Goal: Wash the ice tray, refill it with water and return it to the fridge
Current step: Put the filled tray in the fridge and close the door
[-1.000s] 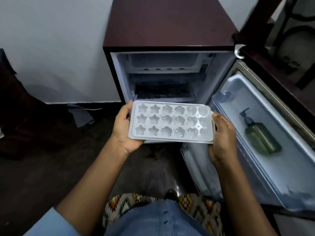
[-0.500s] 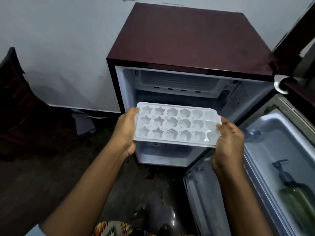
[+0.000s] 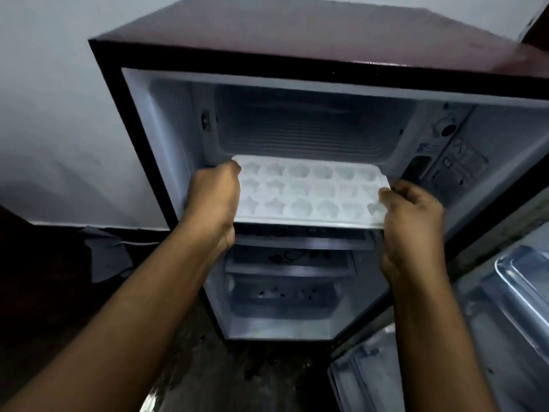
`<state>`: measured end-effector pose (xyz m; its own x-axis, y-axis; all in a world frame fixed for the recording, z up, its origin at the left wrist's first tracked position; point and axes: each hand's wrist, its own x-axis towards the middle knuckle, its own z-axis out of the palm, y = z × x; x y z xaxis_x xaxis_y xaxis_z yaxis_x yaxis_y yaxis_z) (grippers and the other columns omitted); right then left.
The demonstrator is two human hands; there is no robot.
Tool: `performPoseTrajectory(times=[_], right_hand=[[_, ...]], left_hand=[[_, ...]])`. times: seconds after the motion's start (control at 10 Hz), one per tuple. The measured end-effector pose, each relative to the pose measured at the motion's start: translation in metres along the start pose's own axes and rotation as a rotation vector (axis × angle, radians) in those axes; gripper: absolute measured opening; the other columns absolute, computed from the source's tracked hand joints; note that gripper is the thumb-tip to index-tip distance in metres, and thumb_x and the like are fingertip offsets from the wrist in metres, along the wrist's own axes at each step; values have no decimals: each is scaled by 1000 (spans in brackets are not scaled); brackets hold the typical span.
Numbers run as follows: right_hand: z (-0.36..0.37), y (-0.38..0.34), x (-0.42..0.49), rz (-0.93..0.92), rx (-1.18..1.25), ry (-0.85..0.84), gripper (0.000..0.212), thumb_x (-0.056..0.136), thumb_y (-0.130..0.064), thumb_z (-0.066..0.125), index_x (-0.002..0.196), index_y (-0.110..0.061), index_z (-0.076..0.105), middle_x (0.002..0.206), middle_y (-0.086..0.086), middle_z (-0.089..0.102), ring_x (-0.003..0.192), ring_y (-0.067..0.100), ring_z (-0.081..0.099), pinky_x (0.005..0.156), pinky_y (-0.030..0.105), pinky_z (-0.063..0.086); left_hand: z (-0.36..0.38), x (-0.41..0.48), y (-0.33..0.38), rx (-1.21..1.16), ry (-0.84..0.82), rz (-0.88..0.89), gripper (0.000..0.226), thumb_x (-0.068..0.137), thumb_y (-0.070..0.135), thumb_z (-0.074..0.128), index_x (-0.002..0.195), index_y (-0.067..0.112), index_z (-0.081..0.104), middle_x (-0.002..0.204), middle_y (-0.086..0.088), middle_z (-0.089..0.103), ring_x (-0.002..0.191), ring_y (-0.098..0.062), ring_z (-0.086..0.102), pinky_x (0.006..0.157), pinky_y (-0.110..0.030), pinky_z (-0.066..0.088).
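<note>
- Far left: pale wall [image 3: 44,114], with a crumpled grey cloth [image 3: 107,254] on the dark floor at its foot.
- Left hand [image 3: 215,200] reaching in from below, back of hand up, fingers curled round the left end of the ice tray [image 3: 309,194] and gripping it.
- Ice tray white, roughly level, long side across, with three rows of shaped cups; too blurred to tell whether filled.
- Tray at the mouth of the top freezer compartment [image 3: 312,123] of the small dark red fridge [image 3: 297,34], far edge just inside, near edge sticking out in front; resting on the compartment floor or not, cannot tell.
- Beneath the tray, shelves and a bottom drawer [image 3: 285,295] inside the fridge.
- Right hand [image 3: 413,221] grasping the right end of the tray, thumb on the rim, fingers bent underneath.
- Round dial [image 3: 444,127] on the inner right wall, above that hand.
- Far right: open fridge door [image 3: 511,292] with clear plastic racks.
</note>
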<state>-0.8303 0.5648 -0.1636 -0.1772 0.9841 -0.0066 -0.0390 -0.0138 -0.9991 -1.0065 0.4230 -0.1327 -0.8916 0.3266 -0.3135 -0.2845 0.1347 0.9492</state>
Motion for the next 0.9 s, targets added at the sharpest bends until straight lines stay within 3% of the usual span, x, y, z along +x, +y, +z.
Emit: performPoseTrajectory(times=[0.1,0.2,0.3,0.4,0.5,0.6,0.7,0.8,0.9], right_hand=[[14,-3,27,-62,-15,-16,19,99,-6,60,94,-18,75,88,-5,75,83,11,73,75,24,59],[29,-5,53,-107,-40,17,20,96,-1,59,98,-15,73,80,-9,69,69,7,66,63,20,53],[43,-4,76,-141,-56,5,28,83,2,60,64,-15,50,62,0,48,58,20,47,60,34,39],[53,3,108,-148,-119,-50,10,84,4,73,80,-4,68,82,15,66,75,30,64,72,34,48],[60,-3,116,-100,-372,-49,24,101,-9,56,113,6,70,120,25,68,114,39,65,94,40,49],[70,-5,122,-126,-532,7,31,106,-20,54,127,0,64,135,20,63,124,34,60,85,26,43],[75,-6,126,-142,-715,24,32,110,-21,46,134,-3,58,143,18,57,128,31,56,81,21,33],[72,-1,131,-200,-770,14,30,111,-19,43,127,-1,61,137,19,60,116,28,60,79,18,32],[68,3,121,-343,-781,30,37,114,-18,34,113,-1,67,120,17,68,79,15,52,59,13,30]], left_hand=[[9,16,13,-19,9,49,11,85,18,60,86,13,70,87,-7,73,86,-33,75,76,-44,63],[21,32,23,-12,-59,80,22,92,-1,51,75,10,59,61,-2,58,58,-21,63,49,-23,44],[31,52,29,38,-56,159,25,94,-11,50,80,8,60,73,-10,60,68,-26,62,56,-27,46],[39,72,34,118,-44,213,29,101,-8,46,81,10,58,81,-11,57,80,-27,60,66,-36,51],[44,89,35,227,-46,238,26,108,1,44,92,10,63,80,-4,55,85,-25,59,72,-34,55],[44,98,36,191,-41,265,22,108,11,53,124,8,68,82,7,52,70,-8,54,57,-19,51],[44,99,31,155,-80,256,23,108,15,54,90,28,58,82,12,47,68,-1,47,48,-9,46],[50,107,26,240,-48,271,30,108,13,53,82,28,55,86,3,59,75,-11,60,58,-11,55],[49,99,25,172,-10,307,18,102,6,54,94,12,68,94,-13,69,85,-30,69,59,-23,60]])
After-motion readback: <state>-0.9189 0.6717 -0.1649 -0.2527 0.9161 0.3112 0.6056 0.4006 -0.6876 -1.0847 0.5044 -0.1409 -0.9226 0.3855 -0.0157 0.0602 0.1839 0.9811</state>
